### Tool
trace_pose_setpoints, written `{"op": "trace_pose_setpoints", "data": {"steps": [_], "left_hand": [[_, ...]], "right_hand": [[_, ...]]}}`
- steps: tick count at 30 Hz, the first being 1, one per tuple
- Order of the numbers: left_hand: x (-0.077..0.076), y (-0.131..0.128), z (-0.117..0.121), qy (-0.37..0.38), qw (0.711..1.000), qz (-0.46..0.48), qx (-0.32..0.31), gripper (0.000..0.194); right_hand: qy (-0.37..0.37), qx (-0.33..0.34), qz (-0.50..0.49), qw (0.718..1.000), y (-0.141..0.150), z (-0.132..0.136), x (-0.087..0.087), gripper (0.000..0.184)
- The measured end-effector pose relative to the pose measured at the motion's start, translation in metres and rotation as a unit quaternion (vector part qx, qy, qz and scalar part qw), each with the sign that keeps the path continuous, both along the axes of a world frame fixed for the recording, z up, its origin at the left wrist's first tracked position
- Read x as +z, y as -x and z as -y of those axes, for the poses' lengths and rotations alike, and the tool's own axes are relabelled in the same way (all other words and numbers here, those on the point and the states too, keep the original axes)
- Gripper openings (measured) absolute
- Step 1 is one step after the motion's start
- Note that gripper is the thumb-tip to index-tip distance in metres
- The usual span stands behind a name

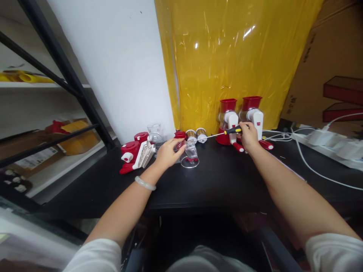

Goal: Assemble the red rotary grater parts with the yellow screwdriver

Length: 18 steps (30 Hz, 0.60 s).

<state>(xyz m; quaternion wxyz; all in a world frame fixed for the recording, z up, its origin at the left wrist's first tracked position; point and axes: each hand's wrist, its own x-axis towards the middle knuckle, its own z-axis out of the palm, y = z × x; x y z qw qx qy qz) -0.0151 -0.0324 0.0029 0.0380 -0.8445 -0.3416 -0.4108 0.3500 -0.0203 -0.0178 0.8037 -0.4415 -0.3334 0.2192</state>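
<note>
Here, in the right hand (249,137), a screwdriver with a black and yellow handle (233,130) is held tight. Its thin metal rod is pointed left, at a see-through plastic piece with a round rim (191,152), which is pinched in the left hand (168,152). Whether the piece is touched by the tip cannot be told. Just behind it, two shiny round metal drums (201,134) are seen on the flat black table (221,185). Red and white plastic parts (131,150) are set to the left, and two tall red and white grinders (256,116) to the right.
</note>
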Motion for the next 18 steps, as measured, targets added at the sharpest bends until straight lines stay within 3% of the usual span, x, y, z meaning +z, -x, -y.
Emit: {"op": "trace_pose_setpoints", "data": {"steps": [5, 12, 18], "left_hand": [[-0.0002, -0.0006, -0.0002, -0.002, 1.0, -0.001, 0.008, 0.03], [0.0019, 0.0003, -0.0004, 0.001, 1.0, -0.001, 0.022, 0.028], [0.0025, -0.0003, 0.0003, 0.008, 1.0, 0.003, 0.027, 0.029]], "right_hand": [[-0.039, 0.022, -0.036, 0.998, 0.0039, -0.0026, 0.0008, 0.024], [0.022, -0.033, 0.073, 0.997, 0.0032, 0.0034, -0.0058, 0.047], [0.004, -0.012, 0.01, 1.0, 0.0069, -0.0012, -0.0012, 0.02]]}}
